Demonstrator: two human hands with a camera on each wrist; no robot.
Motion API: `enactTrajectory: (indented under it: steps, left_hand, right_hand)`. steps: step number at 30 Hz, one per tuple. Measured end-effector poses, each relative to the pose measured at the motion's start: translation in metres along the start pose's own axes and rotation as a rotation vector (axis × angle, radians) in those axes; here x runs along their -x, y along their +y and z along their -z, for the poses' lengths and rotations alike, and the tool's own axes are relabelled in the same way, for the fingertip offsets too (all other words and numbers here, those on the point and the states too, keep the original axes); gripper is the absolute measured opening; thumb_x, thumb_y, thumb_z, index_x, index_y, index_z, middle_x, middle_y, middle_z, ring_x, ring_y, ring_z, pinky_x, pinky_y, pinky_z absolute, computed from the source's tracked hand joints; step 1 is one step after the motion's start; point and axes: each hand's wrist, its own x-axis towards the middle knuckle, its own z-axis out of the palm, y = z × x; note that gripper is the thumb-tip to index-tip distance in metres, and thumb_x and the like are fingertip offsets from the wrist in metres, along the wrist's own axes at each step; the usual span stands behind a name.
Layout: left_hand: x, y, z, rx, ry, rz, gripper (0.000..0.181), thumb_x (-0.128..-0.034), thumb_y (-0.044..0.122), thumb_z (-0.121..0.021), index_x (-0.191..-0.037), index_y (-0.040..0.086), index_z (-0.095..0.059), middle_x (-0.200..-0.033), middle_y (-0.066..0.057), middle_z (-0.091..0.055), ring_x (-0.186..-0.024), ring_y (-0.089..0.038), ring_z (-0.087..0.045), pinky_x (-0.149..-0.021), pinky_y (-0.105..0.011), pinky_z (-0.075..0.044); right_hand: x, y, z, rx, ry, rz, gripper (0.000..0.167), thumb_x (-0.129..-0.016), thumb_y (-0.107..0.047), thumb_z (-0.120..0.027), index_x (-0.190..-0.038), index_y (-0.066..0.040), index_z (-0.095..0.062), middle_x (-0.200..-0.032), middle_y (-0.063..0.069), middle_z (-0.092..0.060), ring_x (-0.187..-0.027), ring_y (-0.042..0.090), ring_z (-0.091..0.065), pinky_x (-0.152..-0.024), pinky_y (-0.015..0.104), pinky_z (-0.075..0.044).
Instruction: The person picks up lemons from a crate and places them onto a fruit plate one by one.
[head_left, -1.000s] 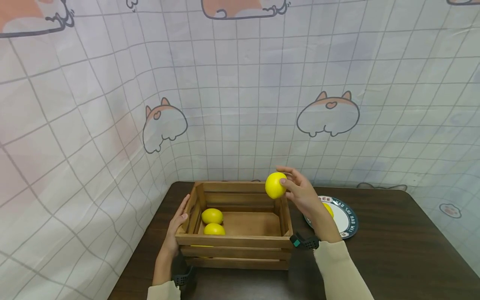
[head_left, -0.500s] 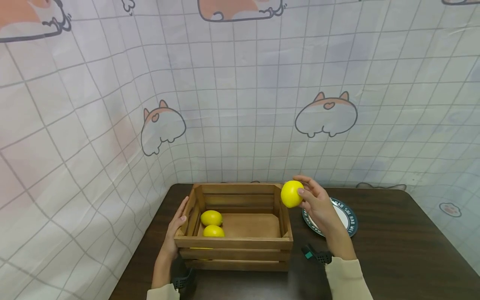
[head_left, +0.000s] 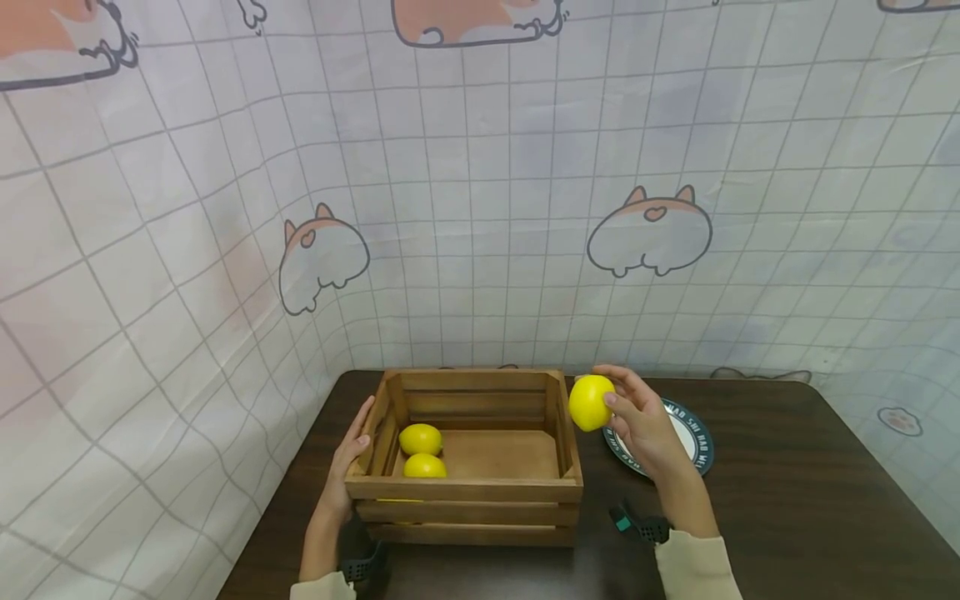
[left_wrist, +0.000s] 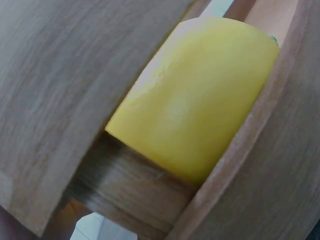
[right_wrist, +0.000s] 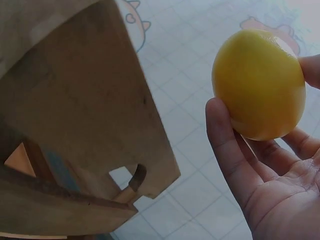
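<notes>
A yellow lemon [head_left: 591,402] is pinched between the thumb and fingers of my right hand [head_left: 647,429], just right of the wooden crate's upper right edge. The right wrist view shows the held lemon [right_wrist: 258,84] close up, the crate beside it. My left hand [head_left: 347,458] lies along the outer left side of the slatted crate [head_left: 465,489], fingers fairly straight. Inside the crate, at its left, are two lemons [head_left: 421,439]; a bit of yellow shows through the front slats. Through a slat gap, the left wrist view shows a lemon [left_wrist: 195,100] up close.
Right of the crate is a plate [head_left: 701,446] with a dark lettered rim, partly covered by the right hand and forearm. All of this stands on a dark wooden table [head_left: 810,483]. A grid-patterned cloth [head_left: 480,250] hangs behind and to the left.
My right hand and its lemon have shifted right and down, from over the crate to beside its right edge. A lemon glimpsed earlier on the plate is now out of sight. The left hand stays put.
</notes>
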Motion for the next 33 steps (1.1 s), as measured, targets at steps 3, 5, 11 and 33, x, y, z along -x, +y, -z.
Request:
enactTrajectory:
  steps: [3,5,11,33]
  left_hand:
    - [0.0,0.0,0.0,-0.005,0.005,-0.002,0.061,-0.1064,0.032,-0.03,-0.166,0.028,-0.018,-0.173,-0.009,-0.009,-0.156,-0.04,-0.011,-0.117,-0.076,-0.009]
    - [0.0,0.0,0.0,-0.008,0.006,-0.001,0.06,-0.1063,0.033,-0.03,-0.165,0.031,-0.019,-0.173,-0.009,-0.009,-0.156,-0.04,-0.012,-0.116,-0.077,-0.009]
    - [-0.002,0.0,0.0,-0.005,0.005,0.004,0.061,-0.1063,0.033,-0.031,-0.165,0.03,-0.018,-0.173,-0.008,-0.009,-0.156,-0.04,-0.012,-0.116,-0.078,-0.009]
    - [0.0,-0.001,-0.001,-0.005,0.011,0.018,0.061,-0.1058,0.033,-0.031,-0.165,0.031,-0.018,-0.173,-0.009,-0.008,-0.156,-0.04,-0.011,-0.116,-0.078,-0.009]
  right_hand:
    - [0.001,0.002,0.002,0.014,0.011,0.001,0.034,-0.106,-0.007,-0.047,-0.14,-0.003,-0.046,-0.135,-0.001,-0.061,-0.113,0.01,-0.064,-0.091,0.025,-0.058]
    - [0.001,0.002,0.002,0.021,0.014,0.001,0.035,-0.106,-0.006,-0.047,-0.141,-0.001,-0.045,-0.134,-0.003,-0.061,-0.112,0.009,-0.064,-0.091,0.025,-0.058]
    - [0.004,0.0,0.008,0.037,0.033,-0.011,0.035,-0.106,-0.007,-0.048,-0.141,-0.002,-0.046,-0.132,-0.004,-0.06,-0.108,0.008,-0.064,-0.089,0.024,-0.058]
    - [0.016,0.003,0.031,0.161,0.191,-0.128,0.04,-0.105,-0.017,-0.056,-0.143,-0.008,-0.045,-0.13,-0.008,-0.057,-0.105,0.005,-0.065,-0.087,0.022,-0.058]
